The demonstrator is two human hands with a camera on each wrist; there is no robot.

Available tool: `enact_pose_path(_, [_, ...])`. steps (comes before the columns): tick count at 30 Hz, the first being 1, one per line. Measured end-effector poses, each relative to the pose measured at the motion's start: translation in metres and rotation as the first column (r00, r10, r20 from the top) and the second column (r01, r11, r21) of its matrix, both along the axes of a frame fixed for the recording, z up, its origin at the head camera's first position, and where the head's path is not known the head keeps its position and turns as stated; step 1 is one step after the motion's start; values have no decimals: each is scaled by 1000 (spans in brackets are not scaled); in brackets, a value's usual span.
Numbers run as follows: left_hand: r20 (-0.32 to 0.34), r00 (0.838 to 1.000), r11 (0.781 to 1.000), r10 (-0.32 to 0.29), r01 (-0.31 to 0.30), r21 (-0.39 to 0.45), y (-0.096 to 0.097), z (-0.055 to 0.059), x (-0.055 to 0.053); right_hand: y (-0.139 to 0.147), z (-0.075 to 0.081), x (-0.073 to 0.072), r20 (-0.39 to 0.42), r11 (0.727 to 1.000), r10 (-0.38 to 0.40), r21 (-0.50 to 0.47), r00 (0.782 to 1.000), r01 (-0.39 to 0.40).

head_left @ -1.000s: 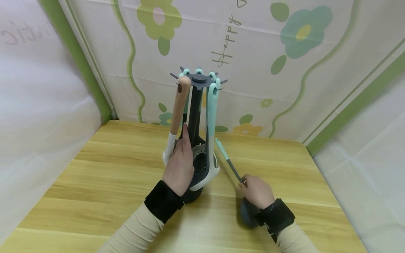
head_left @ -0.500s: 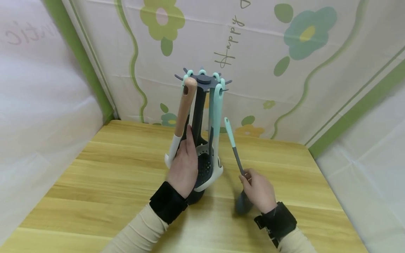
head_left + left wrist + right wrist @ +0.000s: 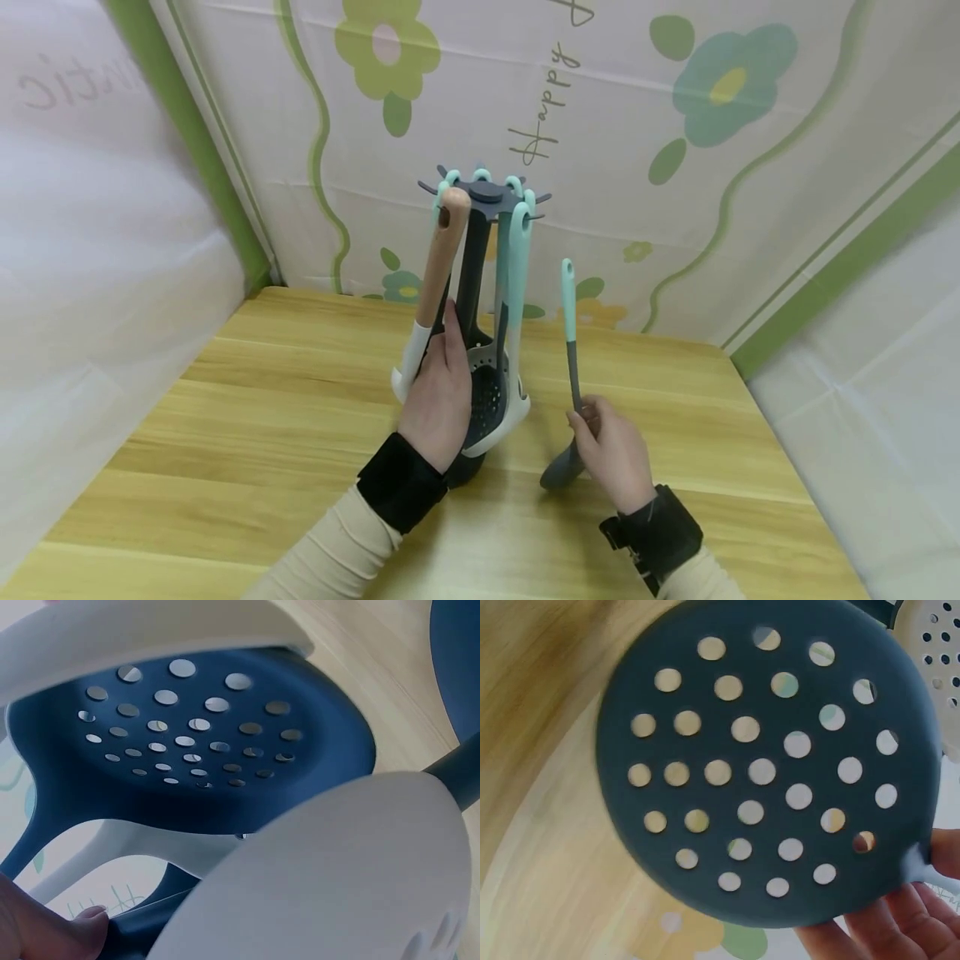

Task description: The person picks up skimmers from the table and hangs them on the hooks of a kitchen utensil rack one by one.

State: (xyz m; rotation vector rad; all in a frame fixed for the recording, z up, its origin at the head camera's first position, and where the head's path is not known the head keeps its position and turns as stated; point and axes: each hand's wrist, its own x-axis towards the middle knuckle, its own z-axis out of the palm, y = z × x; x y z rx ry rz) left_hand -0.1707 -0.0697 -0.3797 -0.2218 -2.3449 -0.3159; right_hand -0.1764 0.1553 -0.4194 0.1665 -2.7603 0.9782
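Observation:
My right hand (image 3: 615,454) pinches a skimmer (image 3: 572,308) by its grey shaft just above the head. The skimmer stands nearly upright, with its mint handle on top and its dark head low over the table. In the right wrist view that head (image 3: 772,750) shows round holes, with fingers (image 3: 889,930) behind its lower edge. My left hand (image 3: 437,408) holds the utensil stand (image 3: 471,267) by its dark post, partly hidden by hanging utensils. The left wrist view shows my thumb (image 3: 82,930) on a dark shaft beside a hanging perforated spoon (image 3: 202,802).
Several mint-handled utensils (image 3: 517,267) and one wooden-handled utensil (image 3: 442,258) hang around the stand's hooked top. The stand is on a wooden table (image 3: 300,392), left of the skimmer. A flowered cloth (image 3: 585,125) rises behind the table's far edge, with white cloth at both sides.
My right hand has tilted the skimmer from a leftward lean to nearly upright. Its handle end moved right and up, its head swung left. The left hand keeps its hold on the stand.

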Motion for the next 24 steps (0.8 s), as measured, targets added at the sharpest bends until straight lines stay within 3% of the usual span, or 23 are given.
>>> enact_pose_path(11, [8,1000,999,-20,20,25,-1,0,-1,-4,8,9,-123,997,21,-64,992,-29])
enact_pose_path(24, [51,997,998,-50,48,44,-3,3,2,-15,24,24,-294,992,61,-86,954,-90])
